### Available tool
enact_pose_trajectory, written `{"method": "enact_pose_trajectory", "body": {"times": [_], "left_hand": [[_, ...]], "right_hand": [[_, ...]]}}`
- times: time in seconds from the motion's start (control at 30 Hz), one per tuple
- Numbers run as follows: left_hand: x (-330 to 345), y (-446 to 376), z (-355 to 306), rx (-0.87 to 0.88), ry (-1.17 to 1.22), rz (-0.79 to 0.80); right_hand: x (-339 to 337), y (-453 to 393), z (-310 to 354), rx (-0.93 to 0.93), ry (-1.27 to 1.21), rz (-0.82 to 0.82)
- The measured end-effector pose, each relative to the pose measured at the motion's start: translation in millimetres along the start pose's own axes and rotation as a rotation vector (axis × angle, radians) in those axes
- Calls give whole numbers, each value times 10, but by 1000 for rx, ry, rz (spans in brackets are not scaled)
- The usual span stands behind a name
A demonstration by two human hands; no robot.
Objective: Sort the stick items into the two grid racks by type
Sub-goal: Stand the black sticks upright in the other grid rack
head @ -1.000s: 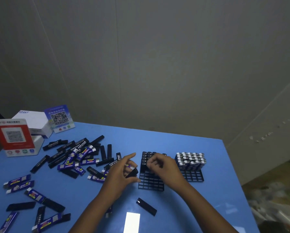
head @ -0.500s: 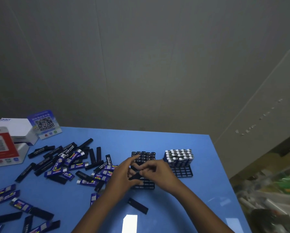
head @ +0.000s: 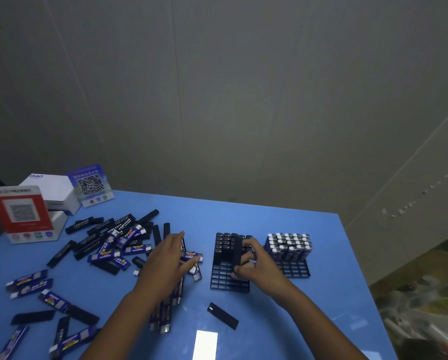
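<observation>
right hand (head: 254,266) gripping black stick (head: 238,252) upright over left rack (head: 229,276) | left hand (head: 169,258) open, reaching over pile (head: 119,242)

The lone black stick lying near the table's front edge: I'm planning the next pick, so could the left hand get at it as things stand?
Probably yes. The lone black stick lies apart on bare blue table, nothing over it. The left hand holds nothing; the right hand grips another black stick.

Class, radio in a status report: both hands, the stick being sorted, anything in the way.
Left hand open over the loose pile. Right hand gripping a black stick, upright above the left rack. Nothing blocking its free slots.
</observation>
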State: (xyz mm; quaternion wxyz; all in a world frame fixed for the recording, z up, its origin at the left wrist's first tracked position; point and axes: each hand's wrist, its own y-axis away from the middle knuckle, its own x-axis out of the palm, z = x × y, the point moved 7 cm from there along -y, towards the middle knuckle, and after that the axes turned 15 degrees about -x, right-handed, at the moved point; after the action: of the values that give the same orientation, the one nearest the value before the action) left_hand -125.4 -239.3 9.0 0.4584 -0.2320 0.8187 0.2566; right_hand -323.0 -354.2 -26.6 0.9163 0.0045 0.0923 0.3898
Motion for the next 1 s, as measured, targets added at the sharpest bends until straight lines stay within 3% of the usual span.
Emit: {"method": "enact_pose_trajectory", "body": {"times": [0.2, 0.37, 0.7, 1.0], "left_hand": [[47, -2, 65, 5, -9, -16], [69, -31, 101, 10, -29, -30], [151, -68, 158, 31, -30, -49], [262, -92, 177, 86, -134, -103]], "right_hand": [[121, -32, 186, -221, 200, 105], [102, -34, 244, -288, 350, 12], [7, -109, 163, -311, 498, -93], [82, -266, 25, -300, 727, -60]]}}
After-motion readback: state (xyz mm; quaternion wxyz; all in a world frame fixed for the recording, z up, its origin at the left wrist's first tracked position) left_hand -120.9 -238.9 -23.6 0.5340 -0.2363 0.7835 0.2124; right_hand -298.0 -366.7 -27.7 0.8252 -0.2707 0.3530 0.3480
